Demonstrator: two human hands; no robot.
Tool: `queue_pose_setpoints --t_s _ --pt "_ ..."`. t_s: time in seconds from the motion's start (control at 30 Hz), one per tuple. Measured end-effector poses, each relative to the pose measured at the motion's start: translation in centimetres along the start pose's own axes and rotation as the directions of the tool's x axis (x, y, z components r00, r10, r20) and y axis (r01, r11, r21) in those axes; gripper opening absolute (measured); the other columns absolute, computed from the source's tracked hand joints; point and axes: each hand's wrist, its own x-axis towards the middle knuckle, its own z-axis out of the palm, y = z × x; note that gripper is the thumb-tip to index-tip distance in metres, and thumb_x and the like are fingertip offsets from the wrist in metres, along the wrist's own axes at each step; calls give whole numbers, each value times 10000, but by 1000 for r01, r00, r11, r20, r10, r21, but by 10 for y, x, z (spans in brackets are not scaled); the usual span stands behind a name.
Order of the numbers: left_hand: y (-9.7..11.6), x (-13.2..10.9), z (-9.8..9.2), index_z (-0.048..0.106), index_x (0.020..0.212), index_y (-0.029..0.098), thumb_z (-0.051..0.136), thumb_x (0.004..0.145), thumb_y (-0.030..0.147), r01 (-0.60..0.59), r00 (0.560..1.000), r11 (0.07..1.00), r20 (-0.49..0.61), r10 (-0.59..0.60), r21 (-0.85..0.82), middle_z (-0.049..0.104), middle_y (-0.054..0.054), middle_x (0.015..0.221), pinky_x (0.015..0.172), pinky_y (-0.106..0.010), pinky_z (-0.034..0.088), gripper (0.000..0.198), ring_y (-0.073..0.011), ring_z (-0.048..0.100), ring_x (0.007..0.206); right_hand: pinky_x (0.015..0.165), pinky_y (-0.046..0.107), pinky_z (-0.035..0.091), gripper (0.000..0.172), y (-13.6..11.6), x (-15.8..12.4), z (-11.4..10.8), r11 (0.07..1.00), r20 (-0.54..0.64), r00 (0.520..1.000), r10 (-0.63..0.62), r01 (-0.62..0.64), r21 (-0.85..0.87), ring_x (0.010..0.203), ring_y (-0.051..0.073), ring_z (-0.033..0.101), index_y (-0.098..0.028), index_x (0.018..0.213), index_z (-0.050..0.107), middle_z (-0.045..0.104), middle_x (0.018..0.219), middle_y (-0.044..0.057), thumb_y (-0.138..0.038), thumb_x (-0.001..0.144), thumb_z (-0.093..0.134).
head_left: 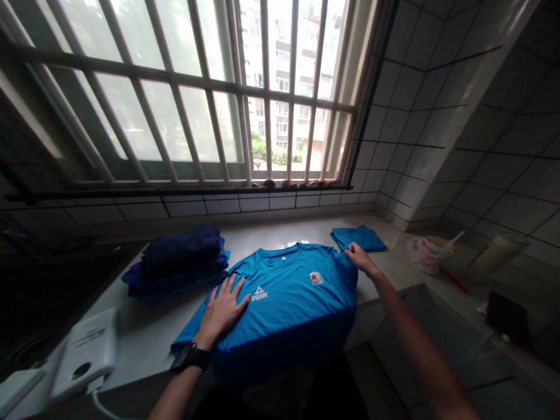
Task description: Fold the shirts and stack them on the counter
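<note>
A blue T-shirt (286, 294) lies front side up on the pale counter, its collar toward the window and its lower part hanging over the front edge. It bears a white PEAK logo and a small badge with a red star. My left hand (225, 306), with a dark watch on the wrist, rests flat on the shirt near one sleeve, fingers spread. At the opposite shoulder, my right hand (356, 256) pinches the sleeve fabric. Just beyond that hand sits a folded blue garment (359, 237).
Folded dark-blue clothes (181, 256) are stacked at the left, beside a dark sink (56, 291). A white device with a cable (87, 350) lies at the front left. On the right are a plastic bag (431, 254), a cup (501, 254) and a dark phone-like object (507, 318).
</note>
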Motion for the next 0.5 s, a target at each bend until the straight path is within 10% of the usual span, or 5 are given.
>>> queue_pose_setpoints --t_s 0.2,0.33,0.5 --pt "4 -1 -8 456 1537 213 427 989 508 23 999 1000 32 -22 -12 347 -126 1648 1216 -508 270 623 -320 321 1519 967 421 520 415 -38 -28 24 766 330 826 -457 176 619 1194 246 629 -259 1200 543 635 1333 124 -564 918 532" --pt "5 -1 -7 439 1547 222 425 993 502 19 999 1000 30 -19 -19 337 -127 1649 1211 -528 278 621 -325 324 1518 1144 469 394 447 -33 -49 60 908 355 837 -417 362 212 1345 273 536 -206 1322 596 586 1433 158 -415 931 534" --pt "3 -1 -3 442 1545 227 431 993 492 18 1000 999 13 -18 -29 320 -126 1656 1214 -525 274 612 -319 314 1524 1242 558 167 608 -30 -66 103 792 503 817 -283 495 -358 1562 313 169 -234 1582 373 230 1690 85 -476 1024 366"
